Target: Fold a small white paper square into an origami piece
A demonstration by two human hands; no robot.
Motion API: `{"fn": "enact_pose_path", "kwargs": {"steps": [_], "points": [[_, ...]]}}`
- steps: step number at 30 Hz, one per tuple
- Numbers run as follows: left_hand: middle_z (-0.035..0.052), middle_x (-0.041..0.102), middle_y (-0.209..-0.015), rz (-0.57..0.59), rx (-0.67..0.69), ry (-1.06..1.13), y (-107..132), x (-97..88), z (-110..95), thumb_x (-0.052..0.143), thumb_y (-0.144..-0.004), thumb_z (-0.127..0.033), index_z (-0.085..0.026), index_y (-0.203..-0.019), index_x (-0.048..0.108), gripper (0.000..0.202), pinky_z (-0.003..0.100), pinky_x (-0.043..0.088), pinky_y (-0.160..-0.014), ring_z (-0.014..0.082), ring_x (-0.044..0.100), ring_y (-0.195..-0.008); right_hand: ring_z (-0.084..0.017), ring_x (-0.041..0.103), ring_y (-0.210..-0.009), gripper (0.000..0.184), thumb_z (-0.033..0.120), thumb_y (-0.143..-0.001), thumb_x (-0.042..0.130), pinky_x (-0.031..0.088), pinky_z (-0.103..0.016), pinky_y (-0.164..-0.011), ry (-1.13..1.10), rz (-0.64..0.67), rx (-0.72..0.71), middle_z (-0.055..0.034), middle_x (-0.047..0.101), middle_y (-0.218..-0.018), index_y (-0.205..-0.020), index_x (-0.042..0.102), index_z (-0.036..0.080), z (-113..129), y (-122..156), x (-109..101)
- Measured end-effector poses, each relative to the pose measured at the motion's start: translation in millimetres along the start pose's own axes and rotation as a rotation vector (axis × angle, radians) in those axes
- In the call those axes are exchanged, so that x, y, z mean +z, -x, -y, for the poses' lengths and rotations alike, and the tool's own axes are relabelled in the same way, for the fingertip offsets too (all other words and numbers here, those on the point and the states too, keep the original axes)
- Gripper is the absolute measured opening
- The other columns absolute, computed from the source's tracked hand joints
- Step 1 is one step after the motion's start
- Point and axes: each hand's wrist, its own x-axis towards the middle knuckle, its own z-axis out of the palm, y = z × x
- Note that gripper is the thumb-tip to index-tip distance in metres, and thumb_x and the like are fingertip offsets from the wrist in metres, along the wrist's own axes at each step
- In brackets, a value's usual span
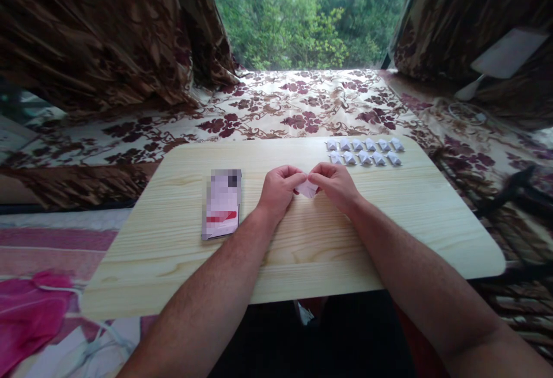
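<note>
Over the middle of the wooden table [173, 274], a small folded piece of white paper [307, 188] is pinched between my two hands. My left hand [280, 186] grips its left side, thumb on top and fingers curled beneath. On the opposite side my right hand [334, 182] holds it the same way, the thumb tips close together. The lower part of the paper comes to a point. Beyond my right hand, two rows of small folded white paper pieces [364, 157] lie near the table's far edge.
Left of my hands lies a stack or box, partly pixelated, with a red band [221, 216]. A floral-covered ledge [298, 101] runs behind the table, below a window. At the right stands a white lamp [510, 52]; pink cloth [38, 314] lies at lower left.
</note>
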Motion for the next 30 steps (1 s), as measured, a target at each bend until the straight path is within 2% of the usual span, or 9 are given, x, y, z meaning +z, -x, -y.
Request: {"fn": "enact_pose_path", "kwargs": {"steps": [5, 11, 15, 17, 20, 22, 27, 30], "points": [[-0.0011, 0.061, -0.061, -0.014, -0.005, -0.023, 2.3, 2.0, -2.9, 0.079, -0.064, -0.031, -0.015, -0.070, 0.068, 0.021, 0.023, 0.039, -0.053, 0.0090, 0.051, -0.054, -0.011, 0.053, -0.052, 0.017, 0.031, -0.072, 0.069, 0.043, -0.023, -0.051, 0.062, -0.038, -0.029, 0.0030, 0.059, -0.055, -0.064, 0.063, 0.018, 1.8, 0.2, -0.9], [0.0006, 0.068, -0.074, 0.067, 0.038, -0.009, 3.6, 3.5, -3.8, 0.079, -0.068, -0.028, -0.016, -0.087, 0.067, 0.026, 0.024, 0.046, -0.056, 0.0116, 0.060, -0.062, -0.011, 0.055, -0.053, 0.016, 0.031, -0.072, 0.070, 0.046, -0.025, -0.054, 0.006, -0.105, -0.060, 0.0022, 0.061, -0.057, -0.065, 0.064, 0.017, 0.1, -2.2, -3.3], [0.0005, 0.068, -0.073, 0.044, 0.065, -0.027, 2.4, 3.2, -1.5, 0.079, -0.068, -0.028, -0.016, -0.083, 0.065, 0.024, 0.024, 0.047, -0.056, 0.0122, 0.062, -0.062, -0.011, 0.056, -0.054, 0.017, 0.031, -0.074, 0.071, 0.047, -0.025, -0.054, 0.005, -0.098, -0.067, 0.0012, 0.062, -0.059, -0.067, 0.064, 0.017, -0.9, -2.6, -2.8], [0.0006, 0.067, -0.070, 0.034, 0.078, -0.043, 1.7, 2.5, -0.6, 0.078, -0.070, -0.030, -0.016, -0.081, 0.066, 0.022, 0.024, 0.046, -0.055, 0.0115, 0.060, -0.060, -0.012, 0.058, -0.057, 0.017, 0.032, -0.073, 0.073, 0.049, -0.025, -0.056, 0.001, -0.082, -0.087, 0.0006, 0.065, -0.065, -0.075, 0.065, 0.017, -0.7, -2.1, -1.7], [0.0008, 0.065, -0.066, 0.027, 0.102, -0.092, 1.0, 1.2, 0.5, 0.076, -0.073, -0.031, -0.015, -0.080, 0.068, 0.020, 0.023, 0.044, -0.053, 0.0107, 0.057, -0.057, -0.013, 0.062, -0.065, 0.027, 0.031, -0.072, 0.075, 0.051, -0.026, -0.060, -0.023, -0.058, -0.154, 0.0005, 0.068, -0.078, -0.095, 0.066, 0.019, 0.4, -0.9, -0.2], [0.0008, 0.065, -0.065, 0.024, 0.119, -0.112, 0.9, 0.5, 1.3, 0.077, -0.072, -0.031, -0.015, -0.081, 0.070, 0.020, 0.023, 0.044, -0.053, 0.0105, 0.056, -0.057, -0.013, 0.063, -0.068, 0.030, 0.029, -0.072, 0.075, 0.052, -0.026, -0.062, -0.026, -0.047, -0.197, 0.0002, 0.068, -0.083, -0.100, 0.067, 0.021, 0.8, 0.0, 0.2], [0.0004, 0.065, -0.066, 0.017, 0.126, -0.120, 0.7, 0.3, 3.4, 0.080, -0.069, -0.031, -0.015, -0.078, 0.069, 0.022, 0.023, 0.044, -0.055, 0.0102, 0.056, -0.057, -0.014, 0.063, -0.069, 0.016, 0.026, -0.075, 0.073, 0.052, -0.027, -0.062, 0.000, -0.023, -0.232, -0.0011, 0.068, -0.081, -0.089, 0.069, 0.020, -3.2, -0.1, -1.8], [0.0003, 0.065, -0.066, -0.018, 0.122, -0.116, -0.4, 0.2, 3.9, 0.079, -0.069, -0.028, -0.015, -0.081, 0.069, 0.021, 0.023, 0.044, -0.055, 0.0103, 0.057, -0.057, -0.014, 0.062, -0.067, 0.013, 0.024, -0.073, 0.074, 0.050, -0.026, -0.059, 0.031, -0.059, -0.263, -0.0001, 0.067, -0.076, -0.083, 0.068, 0.019, -7.9, -2.6, -3.2]]}}
